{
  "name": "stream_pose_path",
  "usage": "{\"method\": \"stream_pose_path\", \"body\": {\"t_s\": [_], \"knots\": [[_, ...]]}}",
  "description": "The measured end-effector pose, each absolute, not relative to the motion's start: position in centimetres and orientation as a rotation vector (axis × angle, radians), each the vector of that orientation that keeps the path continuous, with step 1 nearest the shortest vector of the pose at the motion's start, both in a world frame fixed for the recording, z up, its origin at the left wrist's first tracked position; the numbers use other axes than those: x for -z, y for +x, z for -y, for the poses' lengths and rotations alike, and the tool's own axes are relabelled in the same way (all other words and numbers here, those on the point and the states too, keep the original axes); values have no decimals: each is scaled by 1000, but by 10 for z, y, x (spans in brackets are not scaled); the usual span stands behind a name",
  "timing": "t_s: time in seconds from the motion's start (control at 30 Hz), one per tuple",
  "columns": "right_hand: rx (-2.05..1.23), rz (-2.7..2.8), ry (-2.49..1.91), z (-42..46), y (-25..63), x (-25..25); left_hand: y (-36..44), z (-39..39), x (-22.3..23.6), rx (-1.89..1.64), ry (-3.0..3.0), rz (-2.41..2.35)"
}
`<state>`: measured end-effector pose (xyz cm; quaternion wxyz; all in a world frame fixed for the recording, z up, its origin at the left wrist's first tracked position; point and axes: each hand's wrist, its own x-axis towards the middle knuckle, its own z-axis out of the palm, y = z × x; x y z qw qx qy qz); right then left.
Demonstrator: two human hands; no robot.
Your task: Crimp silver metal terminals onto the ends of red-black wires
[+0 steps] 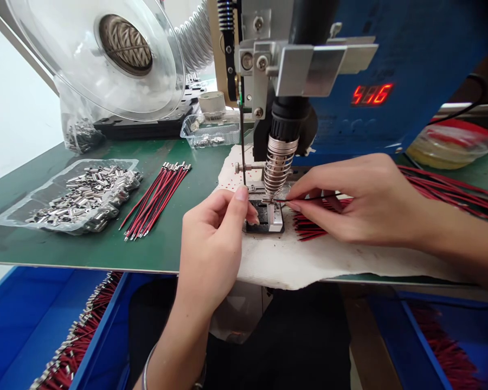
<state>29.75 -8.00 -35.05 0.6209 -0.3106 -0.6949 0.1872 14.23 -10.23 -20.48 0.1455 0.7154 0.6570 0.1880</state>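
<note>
My right hand [350, 200] pinches a thin red-and-black wire [282, 200] between thumb and fingertips. The wire's end reaches a small metal fixture [275, 216], directly under the tip of a soldering iron [281, 160] wrapped in a metal coil. My left hand [215, 244] is closed at the fixture's left side, thumb against curled fingers. Whatever those fingers may hold is hidden. A thin vertical feed tube [243, 143] comes down just above the left thumb. Beneath my right hand lies a bundle of red-and-black wires [309, 226] on a white cloth [284, 265].
On the left are a clear tray [14, 219] of metal connectors and a pile of wires with connectors [156, 200]. The blue machine [390, 49] displays red digits. Behind stands a clear reel [77, 59]. Blue bins [36, 303] with wires sit below the table edge.
</note>
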Motion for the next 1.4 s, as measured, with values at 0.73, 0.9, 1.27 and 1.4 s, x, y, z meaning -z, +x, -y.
{"method": "stream_pose_path", "body": {"t_s": [0.73,0.9,1.27,1.4], "knots": [[-388,1601,-529,100,305,331,160,144,222,-281,2420,-1645],[-487,1606,-432,101,304,330,166,142,230,-351,2273,-1634],[-311,1879,-613,59,321,367,142,136,183,-474,2054,-1992],[-403,1986,-686,54,324,372,127,120,155,-192,2280,-2103]]}}
